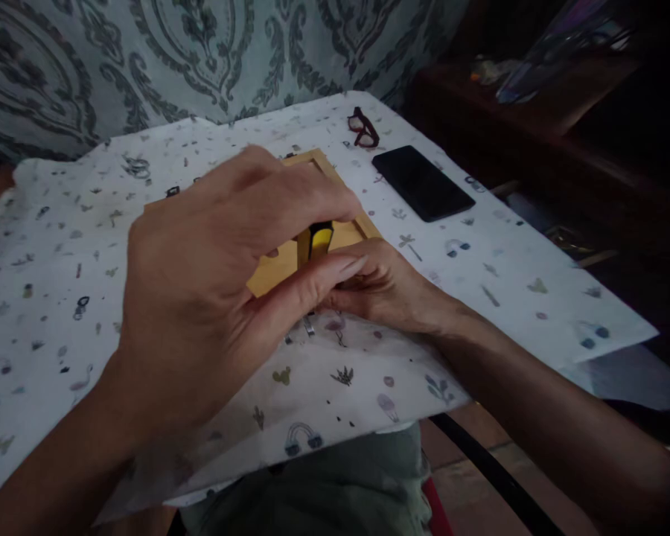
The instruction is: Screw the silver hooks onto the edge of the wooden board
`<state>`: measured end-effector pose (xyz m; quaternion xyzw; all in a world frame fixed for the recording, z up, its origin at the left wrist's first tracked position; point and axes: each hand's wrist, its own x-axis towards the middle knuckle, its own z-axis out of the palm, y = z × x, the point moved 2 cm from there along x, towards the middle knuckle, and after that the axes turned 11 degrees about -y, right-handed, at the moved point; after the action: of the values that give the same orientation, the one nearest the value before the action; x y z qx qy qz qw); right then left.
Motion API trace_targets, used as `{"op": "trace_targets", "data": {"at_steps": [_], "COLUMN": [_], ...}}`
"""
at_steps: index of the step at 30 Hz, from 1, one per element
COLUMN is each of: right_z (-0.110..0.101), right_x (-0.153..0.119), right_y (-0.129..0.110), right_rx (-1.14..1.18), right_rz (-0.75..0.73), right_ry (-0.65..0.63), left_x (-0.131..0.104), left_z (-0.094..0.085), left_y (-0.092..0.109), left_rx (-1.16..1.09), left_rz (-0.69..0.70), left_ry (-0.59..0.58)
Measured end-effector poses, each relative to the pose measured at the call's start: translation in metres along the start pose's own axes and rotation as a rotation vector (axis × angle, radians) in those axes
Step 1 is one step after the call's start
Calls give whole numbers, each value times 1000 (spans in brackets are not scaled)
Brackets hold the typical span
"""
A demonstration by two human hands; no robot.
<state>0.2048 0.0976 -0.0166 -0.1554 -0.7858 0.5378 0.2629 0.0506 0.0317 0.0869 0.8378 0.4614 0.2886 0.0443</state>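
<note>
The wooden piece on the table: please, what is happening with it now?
A person's left hand curves over a yellow and black item; behind it in view is the wooden piece, on a patterned table cover. The right hand is close beside the left. Whether either hand grips the item, I cannot tell, as the hands hide much of it. A dark phone and glasses lie to the right.

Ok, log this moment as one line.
left hand: curled about yellow-and-black object, contact unclear | right hand: beside object, grip unclear | wooden frame: partly hidden | phone, glasses: on tablecloth, farther right
</note>
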Motion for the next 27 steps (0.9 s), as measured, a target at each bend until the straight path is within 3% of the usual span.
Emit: {"op": "trace_targets", "data": {"at_steps": [5, 12, 18, 27], "right_z": [0, 1, 0, 1], "right_x": [0, 0, -1, 0], "right_y": [2, 2, 1, 4], "right_rx": [-10, 5, -46, 23], "right_rz": [-8, -8, -21, -5], "right_ry": [-3, -1, 6, 0], "left_x": [3, 5, 4, 2], "left_z": [1, 1, 2, 0], "left_y": [-8, -12, -6, -4], "left_rx": [4, -92, 22, -50], "left_rz": [-24, 77, 10, -72], "left_ry": [-25, 8, -12, -38]}}
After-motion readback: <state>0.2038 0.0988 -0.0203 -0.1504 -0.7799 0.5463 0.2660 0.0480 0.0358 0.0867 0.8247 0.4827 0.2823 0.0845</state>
